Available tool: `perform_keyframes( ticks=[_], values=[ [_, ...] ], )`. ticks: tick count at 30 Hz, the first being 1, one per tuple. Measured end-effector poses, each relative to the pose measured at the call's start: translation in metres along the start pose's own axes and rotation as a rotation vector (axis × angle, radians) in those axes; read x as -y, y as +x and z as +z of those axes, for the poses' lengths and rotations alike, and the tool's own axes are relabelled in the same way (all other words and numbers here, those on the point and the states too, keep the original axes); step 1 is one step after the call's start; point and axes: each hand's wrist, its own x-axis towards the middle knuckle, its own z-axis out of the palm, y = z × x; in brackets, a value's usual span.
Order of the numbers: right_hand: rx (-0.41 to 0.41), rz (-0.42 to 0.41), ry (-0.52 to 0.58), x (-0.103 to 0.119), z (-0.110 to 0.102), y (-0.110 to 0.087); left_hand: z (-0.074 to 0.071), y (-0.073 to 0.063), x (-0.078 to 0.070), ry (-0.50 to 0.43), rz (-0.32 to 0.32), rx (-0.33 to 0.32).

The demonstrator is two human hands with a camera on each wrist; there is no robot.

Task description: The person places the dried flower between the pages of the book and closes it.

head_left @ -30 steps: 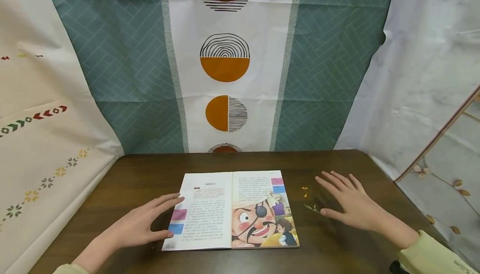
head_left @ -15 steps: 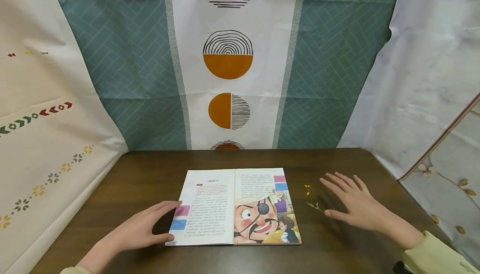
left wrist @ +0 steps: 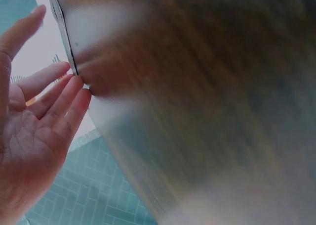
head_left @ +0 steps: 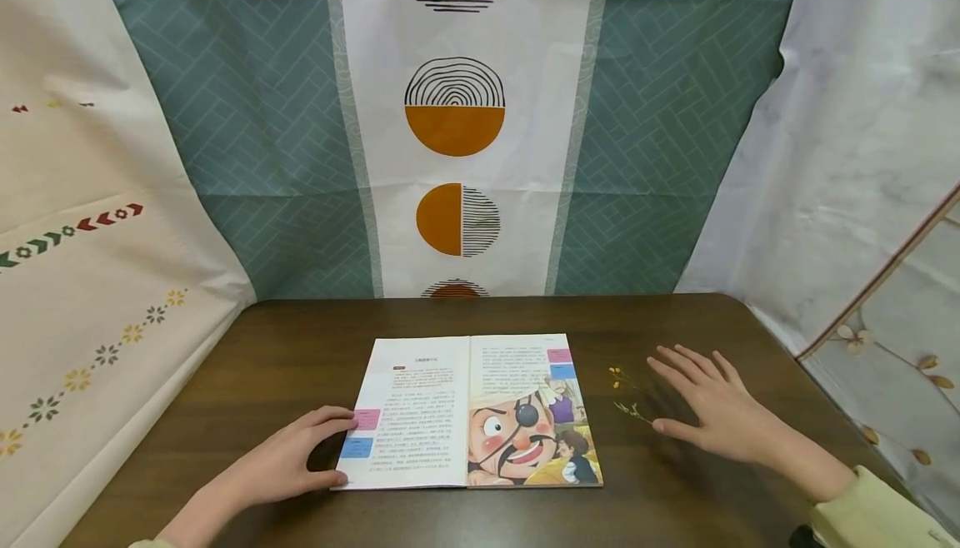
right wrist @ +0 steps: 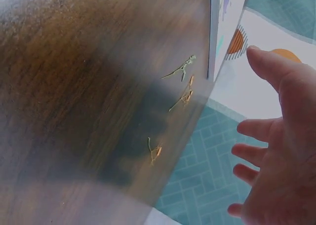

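An open picture book [head_left: 420, 415] lies flat on the table, a pirate with an eye patch on its right page. My left hand [head_left: 281, 456] is at the lower part of its left edge, thumb and fingers spread, fingertips right at the margin. In the left wrist view, the fingers [left wrist: 74, 104] reach out straight beside the book's edge. My right hand [head_left: 712, 406] is held spread to the right of the book, holding nothing. Near its thumb are a yellow-flowered sprig [head_left: 617, 376] and a green sprig [head_left: 632, 411]. Another small yellow sprig [right wrist: 157, 151] shows in the right wrist view.
The dark wooden table [head_left: 300, 348] ends at a green and white patterned curtain [head_left: 457, 223] behind. A cream cloth [head_left: 90, 298] hangs at the left and a pale, flower-printed cloth [head_left: 847, 223] at the right.
My left fingers have slid slightly down the book's left edge. My right hand has drifted a little to the right, still spread. The head view has shifted slightly.
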Motion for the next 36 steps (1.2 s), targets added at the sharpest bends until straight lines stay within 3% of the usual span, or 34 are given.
perform_keyframes(
  ticks=[8, 18, 26, 36],
  values=[
    [-0.005, 0.026, 0.019, 0.002, 0.002, -0.006, 0.004, 0.005, 0.004, -0.013, -0.01, 0.018],
    [-0.02, 0.069, 0.059, 0.006, 0.011, 0.008, 0.006, -0.007, 0.011, 0.052, 0.01, -0.059],
    [-0.13, 0.12, 0.054, -0.006, 0.015, 0.007, 0.009, -0.005, 0.012, 0.064, 0.021, -0.078],
    [-0.123, 0.185, 0.0, -0.025, 0.02, -0.004, 0.014, 0.002, 0.013, 0.068, 0.042, -0.083]
  ],
)
